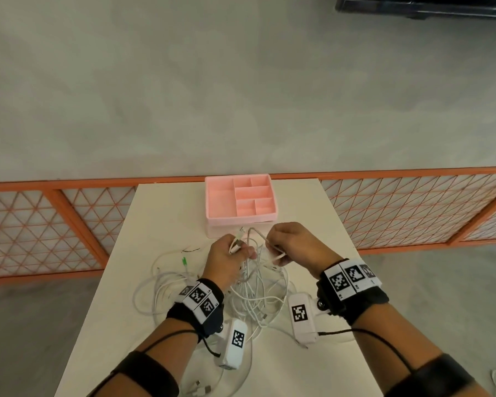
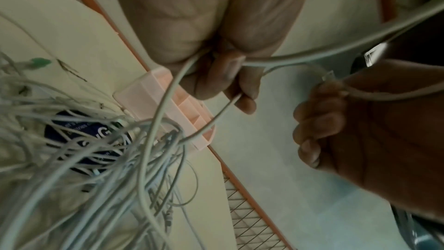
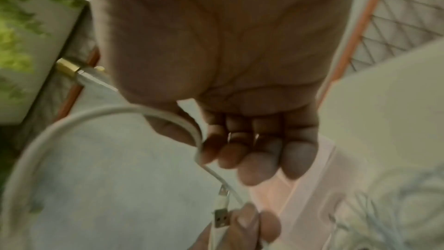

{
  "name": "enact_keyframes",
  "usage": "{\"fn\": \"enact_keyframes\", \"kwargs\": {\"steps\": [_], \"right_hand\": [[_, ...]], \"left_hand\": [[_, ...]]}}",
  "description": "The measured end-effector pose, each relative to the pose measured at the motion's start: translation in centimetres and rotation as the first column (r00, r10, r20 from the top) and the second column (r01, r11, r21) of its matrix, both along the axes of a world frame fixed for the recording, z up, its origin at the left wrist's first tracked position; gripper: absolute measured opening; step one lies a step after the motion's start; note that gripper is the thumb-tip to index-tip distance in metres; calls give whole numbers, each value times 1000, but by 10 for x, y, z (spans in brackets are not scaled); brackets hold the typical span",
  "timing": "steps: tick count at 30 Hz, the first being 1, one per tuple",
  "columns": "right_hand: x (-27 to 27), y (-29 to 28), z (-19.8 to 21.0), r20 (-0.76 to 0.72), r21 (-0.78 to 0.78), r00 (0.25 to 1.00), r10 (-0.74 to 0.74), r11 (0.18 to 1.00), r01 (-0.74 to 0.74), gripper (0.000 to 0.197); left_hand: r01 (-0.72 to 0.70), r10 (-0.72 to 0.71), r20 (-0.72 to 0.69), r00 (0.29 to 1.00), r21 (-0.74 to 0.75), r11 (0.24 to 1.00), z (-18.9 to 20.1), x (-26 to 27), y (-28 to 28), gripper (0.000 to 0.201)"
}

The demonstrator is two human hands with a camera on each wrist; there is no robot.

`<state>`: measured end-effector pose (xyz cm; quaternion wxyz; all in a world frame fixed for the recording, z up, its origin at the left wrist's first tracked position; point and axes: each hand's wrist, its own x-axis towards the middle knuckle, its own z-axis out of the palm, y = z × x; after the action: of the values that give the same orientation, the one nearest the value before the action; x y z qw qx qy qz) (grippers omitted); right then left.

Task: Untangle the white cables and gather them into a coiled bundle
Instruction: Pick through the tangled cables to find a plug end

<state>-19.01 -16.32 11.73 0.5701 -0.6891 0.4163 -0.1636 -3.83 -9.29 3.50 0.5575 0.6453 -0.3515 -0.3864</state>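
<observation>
A tangle of white cables (image 1: 255,296) lies on the white table (image 1: 166,213) between my wrists; it fills the lower left of the left wrist view as the cable heap (image 2: 96,159). My left hand (image 1: 229,253) is raised above it and grips several strands and a USB plug end (image 1: 236,240). My right hand (image 1: 287,242) pinches a loop of one white cable (image 1: 272,247) between thumb and curled fingers. In the right wrist view that cable (image 3: 182,121) arcs left from the pinch, and the USB plug (image 3: 221,218) shows in the left hand's fingers (image 3: 245,221) below.
A pink compartment tray (image 1: 212,207) stands just behind the hands at the table's far edge. A green-tipped connector (image 1: 183,260) and a thin black wire (image 1: 191,250) lie left of the tangle. An orange mesh railing (image 1: 69,222) runs behind the table.
</observation>
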Motion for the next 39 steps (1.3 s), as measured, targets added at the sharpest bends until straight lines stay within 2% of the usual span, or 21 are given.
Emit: {"fn": "enact_keyframes", "kwargs": {"steps": [1,3,5,7,8,10,15,18,19,21,24,26,27,29,30,32,33,34,36,37,39], "right_hand": [[-1,-3,1,-62,-68,997,-40,997,36,22],[-5,-9,3,-60,-92,990,-125,989,119,22],[-8,-13,6,-70,-97,993,-98,991,91,25],[-9,-12,5,-276,-211,959,60,970,-121,25],[-9,-9,1,-404,-264,905,135,930,-257,23],[-5,-2,-12,-504,-301,847,166,886,-352,22],[2,5,-16,-315,-439,947,67,874,-208,33],[5,6,13,19,-502,999,-26,864,32,32],[5,5,27,193,-478,978,-84,862,169,32],[3,0,55,487,-375,859,-157,851,368,33],[2,-5,70,612,-334,769,-184,821,463,35],[-4,-15,60,551,-336,784,-285,785,521,35],[-9,-22,53,455,-356,814,-360,765,537,33],[-22,-40,33,87,-442,888,-452,781,441,27],[-29,-46,22,-161,-480,883,-441,817,320,24],[-34,-44,5,-571,-479,740,-356,876,52,31],[-31,-37,-1,-638,-489,700,-321,871,-48,41],[-26,-29,-5,-620,-527,731,-283,841,-121,53],[-13,-16,-6,-463,-661,872,-160,718,-219,74],[-7,-12,-5,-427,-703,900,-85,657,-272,75],[5,-7,-5,-477,-702,879,-9,606,-375,54]], "left_hand": [[29,-29,47,998,-1,1000,-1,0,1,20],[117,-118,125,985,19,993,-4,-1,3,27],[204,-207,168,964,34,978,-6,-6,5,33],[242,-242,179,954,21,970,-6,-9,5,35],[237,-234,183,955,7,971,-5,-9,4,34],[207,-202,188,961,-4,978,-3,-8,2,29],[118,-117,128,985,4,993,-9,-1,2,35],[100,-118,221,968,92,991,-24,2,8,29],[100,-122,237,964,99,990,-27,3,11,24],[78,-93,187,978,83,993,-34,6,15,24],[-22,10,173,985,68,997,-29,12,12,26],[-83,77,146,986,35,996,-22,18,9,23],[-115,112,122,986,17,993,-17,22,8,20],[-156,157,74,985,-16,988,-9,28,8,18],[-163,165,66,984,-24,986,-6,29,7,20],[-152,157,87,984,-56,987,3,29,5,21],[-131,137,111,984,-62,990,8,28,4,20],[-100,108,131,985,-65,993,12,25,2,21],[-28,38,172,984,-58,998,19,20,-2,22],[-1,11,197,980,-53,999,22,17,-3,22],[20,-7,217,976,-58,998,27,13,-6,22]]}}
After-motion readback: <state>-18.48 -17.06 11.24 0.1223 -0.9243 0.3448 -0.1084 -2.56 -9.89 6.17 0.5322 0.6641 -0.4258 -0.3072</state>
